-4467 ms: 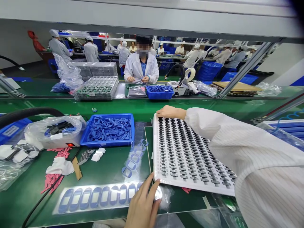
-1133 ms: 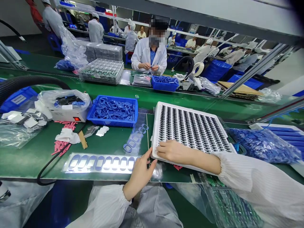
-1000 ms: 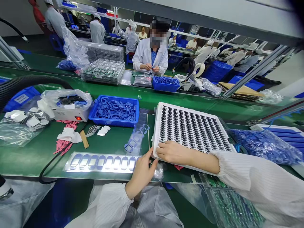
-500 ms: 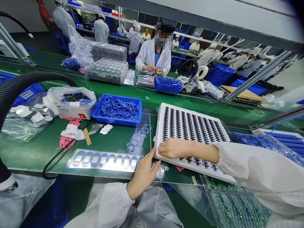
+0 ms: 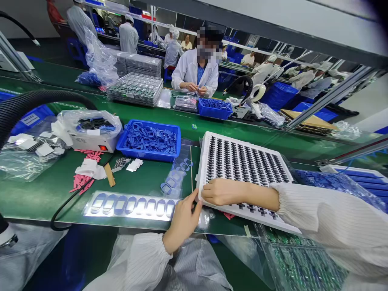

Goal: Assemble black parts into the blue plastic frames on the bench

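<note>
I see a white tray (image 5: 203, 161) lying flat on the green bench (image 5: 150, 177), a little right of the middle, turned slightly so that its near edge slants down to the right. Rows of small black parts (image 5: 242, 155) fill it. The left hand (image 5: 183, 220) is at the tray's near left corner: thumb and forefinger are parted, their tips against the edge, and the hand is not wrapped around anything I can see. The right hand (image 5: 218, 192) lies palm down over that same corner, its fingers bent and close together; the tips are tucked out of my sight, so I cannot tell whether they pinch a part.

Left of the tray lies a short film strip (image 5: 175, 178) of blue-rimmed ovals. A longer strip (image 5: 130, 205) of ovals runs along the near edge of the bench, ending beside the left hand. Further back, I see a blue bin (image 5: 147, 155) filled with blue frames (image 5: 150, 137), and pink pieces (image 5: 81, 182) scattered to its left. To the right of the tray is a clear bag (image 5: 339, 184) of blue pieces. Across the bench, a co-worker (image 5: 194, 70) in a white coat sits with both hands close together.
</note>
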Tool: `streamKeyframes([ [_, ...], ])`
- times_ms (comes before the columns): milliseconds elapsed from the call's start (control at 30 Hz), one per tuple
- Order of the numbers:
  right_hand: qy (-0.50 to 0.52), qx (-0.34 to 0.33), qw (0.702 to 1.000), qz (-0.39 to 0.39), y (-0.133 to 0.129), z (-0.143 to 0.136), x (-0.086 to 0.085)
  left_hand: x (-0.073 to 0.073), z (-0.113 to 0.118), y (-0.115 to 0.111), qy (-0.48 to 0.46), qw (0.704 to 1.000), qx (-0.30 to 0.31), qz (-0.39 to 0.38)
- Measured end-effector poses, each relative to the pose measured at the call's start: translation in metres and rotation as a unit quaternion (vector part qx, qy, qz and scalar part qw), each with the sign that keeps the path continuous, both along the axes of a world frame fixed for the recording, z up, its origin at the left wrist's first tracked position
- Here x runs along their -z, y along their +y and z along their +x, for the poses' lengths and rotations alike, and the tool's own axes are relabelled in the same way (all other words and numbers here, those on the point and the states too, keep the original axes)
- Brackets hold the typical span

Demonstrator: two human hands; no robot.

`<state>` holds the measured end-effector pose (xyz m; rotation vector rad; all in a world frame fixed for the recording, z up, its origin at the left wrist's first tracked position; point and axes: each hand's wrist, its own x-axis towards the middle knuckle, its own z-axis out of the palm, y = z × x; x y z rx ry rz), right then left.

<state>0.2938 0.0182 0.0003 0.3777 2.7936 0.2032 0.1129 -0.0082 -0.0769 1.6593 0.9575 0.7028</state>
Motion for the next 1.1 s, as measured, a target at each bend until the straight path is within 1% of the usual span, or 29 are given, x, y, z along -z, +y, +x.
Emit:
streamKeyframes([
  [133,0.016,-0.027,0.999,0.018,0.002,0.003,0.005,0.001,0.002,0.003,0.016,1.000,-0.005,0.014],
  [200,0.025,-0.035,0.999,0.022,0.003,0.004,0.003,0.002,0.004,0.003,0.019,1.000,-0.012,0.018],
  [267,0.032,-0.033,0.999,0.014,0.003,0.004,-0.006,0.002,0.005,0.003,0.010,1.000,-0.015,0.007],
  [333,0.044,-0.017,0.999,0.000,0.005,0.003,-0.021,0.002,0.007,0.004,-0.012,1.000,-0.016,-0.019],
  [433,0.062,0.027,0.998,-0.010,0.008,0.005,-0.042,0.003,0.007,0.006,-0.039,0.998,-0.008,-0.050],
  [500,0.070,0.066,0.995,-0.015,0.008,0.009,-0.046,0.005,0.007,0.007,-0.048,0.997,-0.002,-0.056],
  [533,0.072,0.084,0.994,-0.020,0.007,0.011,-0.044,0.005,0.007,0.008,-0.052,0.997,-0.001,-0.058],
  [600,0.079,0.109,0.990,-0.036,0.004,0.014,-0.033,0.007,0.007,0.007,-0.058,0.997,-0.002,-0.060],
  [733,0.104,0.125,0.986,-0.046,-0.005,0.017,-0.006,0.005,0.007,0.007,-0.058,0.997,-0.001,-0.058],
  [800,0.107,0.132,0.985,-0.038,-0.007,0.017,0.002,0.003,0.007,0.006,-0.057,0.997,0.000,-0.059],
  [867,0.095,0.124,0.987,-0.031,-0.007,0.015,0.005,0.002,0.007,0.007,-0.053,0.997,-0.001,-0.064],
  [967,0.074,0.104,0.992,-0.023,-0.006,0.010,0.003,0.002,0.007,0.007,-0.046,0.997,-0.003,-0.067],
  [1100,0.053,0.107,0.993,-0.006,-0.007,0.003,-0.001,0.003,0.007,0.007,-0.032,0.998,-0.004,-0.062],
])
